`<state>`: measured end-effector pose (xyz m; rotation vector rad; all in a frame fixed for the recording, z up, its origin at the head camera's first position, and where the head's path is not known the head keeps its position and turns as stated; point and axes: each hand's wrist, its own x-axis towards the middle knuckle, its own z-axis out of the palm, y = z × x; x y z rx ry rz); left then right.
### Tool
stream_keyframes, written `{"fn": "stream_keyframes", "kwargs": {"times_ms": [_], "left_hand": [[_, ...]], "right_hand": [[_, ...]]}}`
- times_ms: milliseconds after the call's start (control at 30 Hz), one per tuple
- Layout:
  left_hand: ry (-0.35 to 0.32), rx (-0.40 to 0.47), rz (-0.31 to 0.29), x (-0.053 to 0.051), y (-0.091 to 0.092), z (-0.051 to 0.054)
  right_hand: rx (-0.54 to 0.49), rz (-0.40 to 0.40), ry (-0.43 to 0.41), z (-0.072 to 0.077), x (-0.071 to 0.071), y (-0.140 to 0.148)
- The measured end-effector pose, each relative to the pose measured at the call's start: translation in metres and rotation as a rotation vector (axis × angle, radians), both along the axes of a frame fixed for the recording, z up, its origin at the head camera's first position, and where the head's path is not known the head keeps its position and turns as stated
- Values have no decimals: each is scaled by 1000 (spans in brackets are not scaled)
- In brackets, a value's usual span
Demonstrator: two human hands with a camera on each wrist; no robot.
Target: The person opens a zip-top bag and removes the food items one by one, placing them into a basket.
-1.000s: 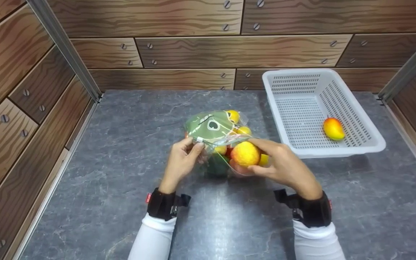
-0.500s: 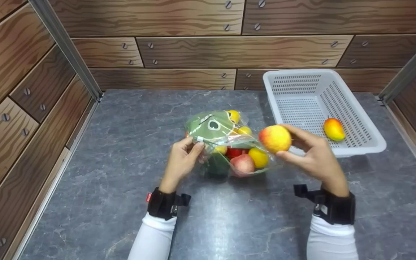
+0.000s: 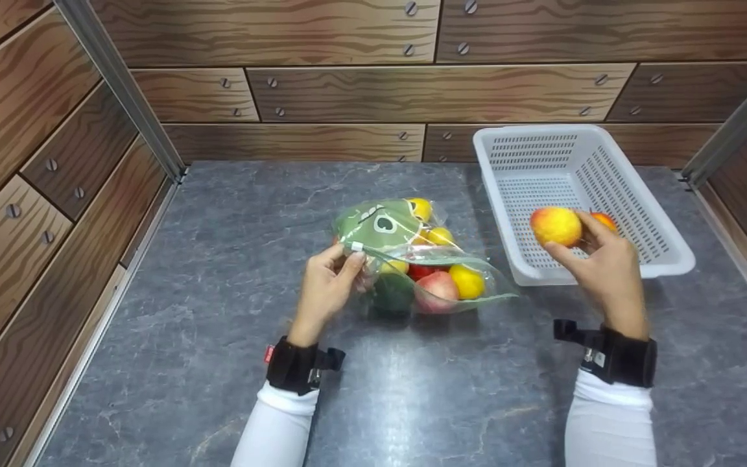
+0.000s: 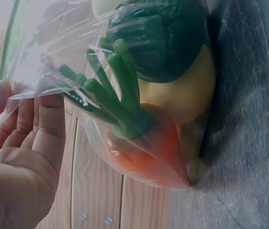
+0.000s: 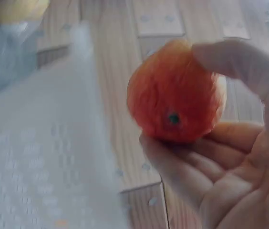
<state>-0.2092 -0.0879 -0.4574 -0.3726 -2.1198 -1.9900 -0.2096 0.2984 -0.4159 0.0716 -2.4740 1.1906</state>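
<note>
In the head view my left hand (image 3: 327, 288) pinches the slider corner of a clear zip bag (image 3: 500, 297) with a green printed face. Through the plastic show a pink fruit (image 3: 437, 290), a yellow fruit (image 3: 467, 281) and a dark green one (image 3: 391, 292). The left wrist view adds a carrot (image 4: 141, 143) with green stalks. My right hand (image 3: 610, 279) grips a round yellow-and-red fruit (image 3: 555, 226) between thumb and fingers, above the white basket (image 3: 529, 275). Its reddish end has a green dot in the right wrist view. Behind that hand, a mango (image 3: 604, 222) in the basket is partly hidden.
The perforated basket stands at the back right of the grey marbled table (image 3: 231, 272). Wood-patterned walls (image 3: 334, 94) close off the back and both sides, with metal posts in the corners.
My right hand has lifted the round yellow-and-red fruit out of the bag's mouth and carried it right, over the basket. My left hand has kept its pinch on the bag.
</note>
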Motion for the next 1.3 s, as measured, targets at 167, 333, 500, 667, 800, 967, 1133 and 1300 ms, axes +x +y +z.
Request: {"fn": "stream_keyframes", "kwargs": {"times_ms": [167, 333, 500, 667, 800, 967, 1133, 1300], "left_hand": [[9, 30, 33, 2, 1, 2], [22, 39, 46, 2, 2, 4], [22, 20, 57, 2, 1, 6], [17, 22, 58, 3, 1, 5], [12, 13, 61, 3, 1, 4], [8, 18, 54, 3, 2, 3], [11, 21, 49, 3, 2, 3], [24, 18, 47, 4, 2, 5]], "right_hand": [[191, -36, -79, -12, -10, 15], [319, -35, -130, -16, -15, 20], [367, -7, -148, -17, -20, 21], [383, -6, -205, -19, -23, 19], [390, -16, -253, -20, -25, 18], [399, -14, -285, -20, -25, 19], [374, 1, -287, -19, -25, 20], [293, -15, -166, -10, -18, 14]]}}
